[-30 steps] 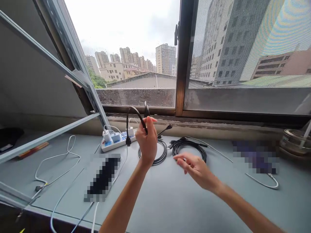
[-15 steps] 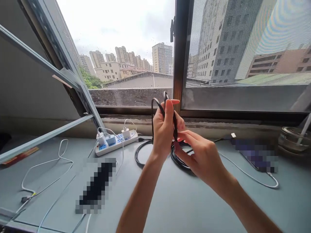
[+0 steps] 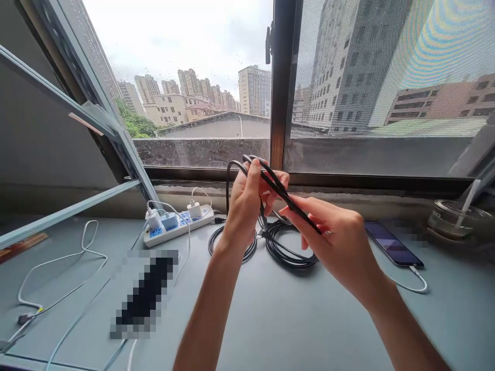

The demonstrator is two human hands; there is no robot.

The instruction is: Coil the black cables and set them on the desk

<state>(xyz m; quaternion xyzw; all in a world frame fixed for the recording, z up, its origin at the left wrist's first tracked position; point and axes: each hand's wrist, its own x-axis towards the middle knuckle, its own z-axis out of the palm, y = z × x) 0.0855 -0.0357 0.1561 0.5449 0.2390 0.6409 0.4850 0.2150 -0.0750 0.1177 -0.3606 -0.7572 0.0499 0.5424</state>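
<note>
A black cable (image 3: 279,188) stretches between both hands above the table. My left hand (image 3: 247,198) is closed round loops of it, the thumb pressing on top, and one loop drops behind the wrist. Lower and to the right, my right hand (image 3: 328,226) pinches the cable's doubled strands between thumb and fingers. Beneath the hands lies a coiled black cable (image 3: 292,260) on the table. A second black coil (image 3: 212,242) sits to its left, partly hidden by my left forearm.
A white power strip (image 3: 180,228) with plugged-in chargers stands near the window ledge. A phone (image 3: 394,245) on a white charging cable lies at right, by a glass jar (image 3: 450,219). A blurred dark object (image 3: 147,293) and a white cable (image 3: 83,252) occupy the left side.
My right hand has moved right and away from my left, drawing the black cable out between them. My left hand has shifted slightly left, and the camera view has turned a little right.
</note>
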